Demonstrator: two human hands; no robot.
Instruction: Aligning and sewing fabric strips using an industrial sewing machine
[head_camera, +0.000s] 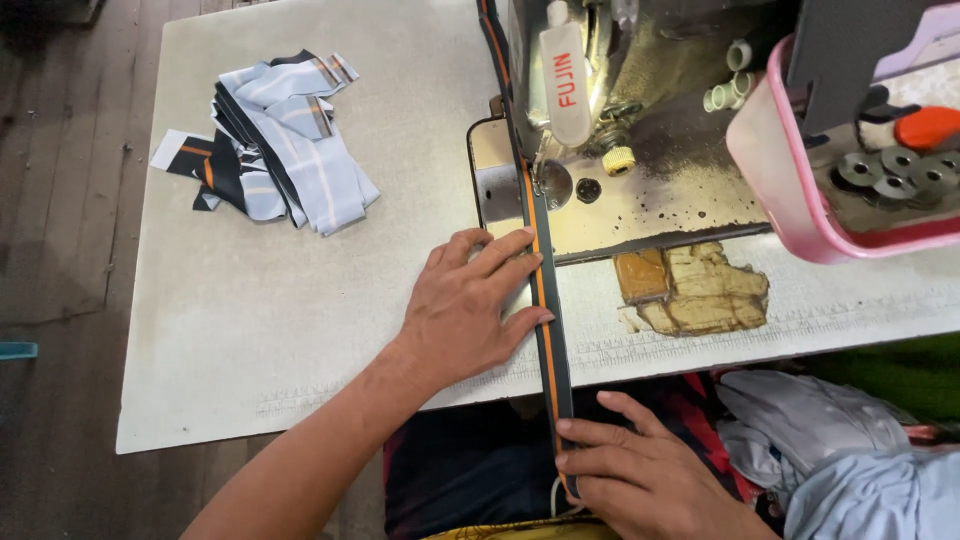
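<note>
strip (545, 300) between hands, fabric pile (275, 140) left behind.

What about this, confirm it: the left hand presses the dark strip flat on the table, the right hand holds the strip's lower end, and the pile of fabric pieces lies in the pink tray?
One thing is wrong. The pile of fabric pieces lies on the table, at its far left, not in the pink tray, as the head view shows. The left hand does press the dark strip flat, and the right hand holds its lower end.
</note>
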